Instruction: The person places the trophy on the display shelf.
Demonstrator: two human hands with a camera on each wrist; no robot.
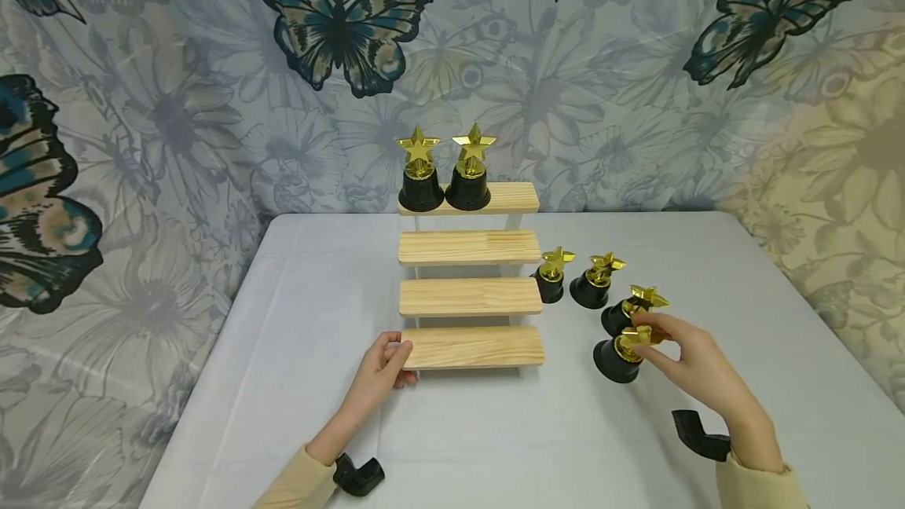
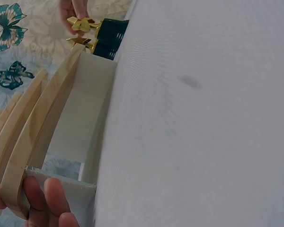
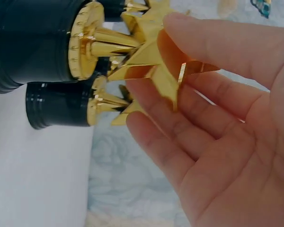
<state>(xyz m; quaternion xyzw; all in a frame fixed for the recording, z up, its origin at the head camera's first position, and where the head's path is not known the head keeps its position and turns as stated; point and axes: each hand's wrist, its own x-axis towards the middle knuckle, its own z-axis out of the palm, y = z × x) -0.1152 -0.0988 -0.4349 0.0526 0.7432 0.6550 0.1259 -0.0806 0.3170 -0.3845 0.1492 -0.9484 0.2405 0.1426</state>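
Observation:
A tiered stand with pale wooden shelves (image 1: 474, 348) stands mid-table on white supports (image 2: 92, 82). My left hand (image 1: 378, 375) grips the left end of its lowest shelf, thumb above and fingers below. Two gold star trophies with black bases, a left one (image 1: 420, 191) and a right one (image 1: 469, 188), stand on the top shelf. To the right of the stand, my right hand (image 1: 700, 364) pinches the gold star of the nearest trophy (image 3: 35, 45) between thumb and fingers. Close behind it is another trophy (image 3: 61, 104), partly hidden by the hand.
Two more trophies, one beside the shelves (image 1: 550, 285) and one farther right (image 1: 590, 291), stand on the white-covered table (image 1: 297, 297). Butterfly-and-flower cloth (image 1: 339, 132) hangs behind and along the sides. Each wrist carries a black curved piece (image 1: 700, 434).

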